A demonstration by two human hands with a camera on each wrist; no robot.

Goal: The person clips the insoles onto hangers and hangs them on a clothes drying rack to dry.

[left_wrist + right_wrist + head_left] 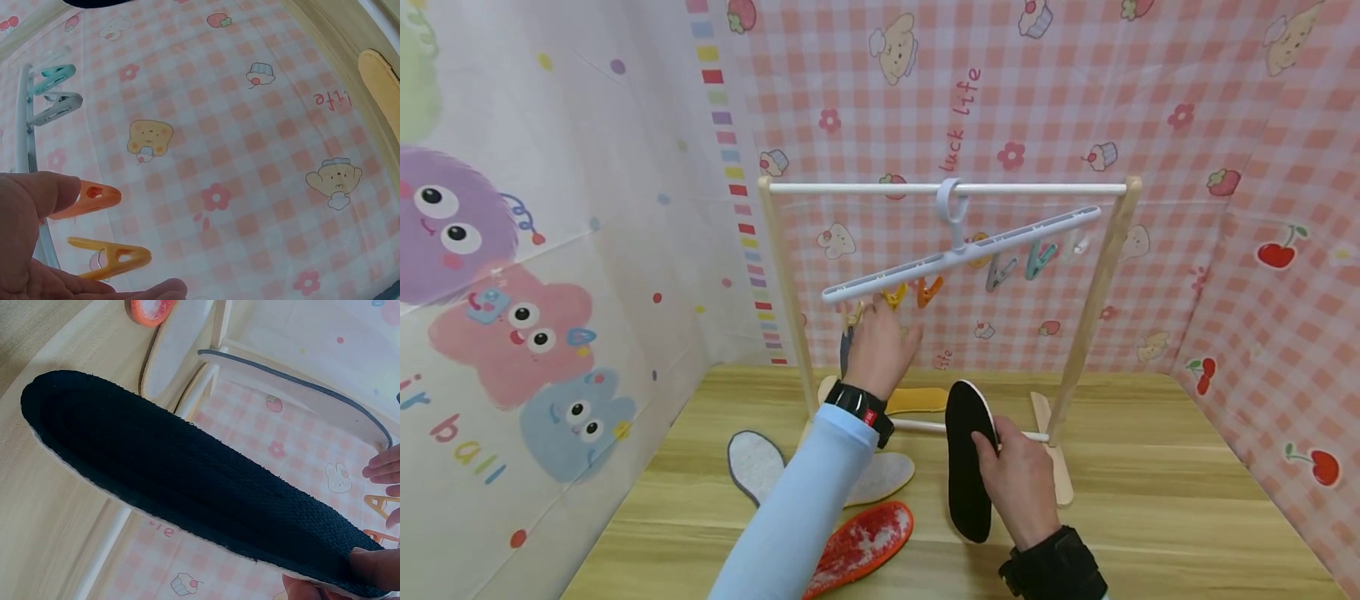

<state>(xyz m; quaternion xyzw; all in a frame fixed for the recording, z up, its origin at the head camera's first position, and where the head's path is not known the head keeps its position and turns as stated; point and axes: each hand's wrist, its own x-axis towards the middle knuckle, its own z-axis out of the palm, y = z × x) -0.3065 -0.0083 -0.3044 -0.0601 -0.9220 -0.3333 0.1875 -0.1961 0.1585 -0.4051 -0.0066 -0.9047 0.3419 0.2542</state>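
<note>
My right hand point(1018, 475) grips a black insole point(970, 458) by its edge, thumb on the dark face; its pale rim shows in the right wrist view. At the low left end of a tilted pale-blue hanger point(917, 268), my left hand point(882, 350) reaches up among the clips. In the left wrist view its thumb overlaps an orange clip point(103, 195), while the fingers stretch out below a yellow clip point(119, 257); neither looks pinched. Beside that hand hangs a grey-edged insole point(306, 394), partly hidden in the head view.
A wooden stand point(1097, 308) with a white top bar point(865, 189) carries the hanger. Grey point(1000, 273) and teal point(1040, 261) clips hang right. On the table lie a grey-rimmed insole point(756, 464), a beige one point(883, 477), a red one point(868, 542) and a yellow one point(917, 401).
</note>
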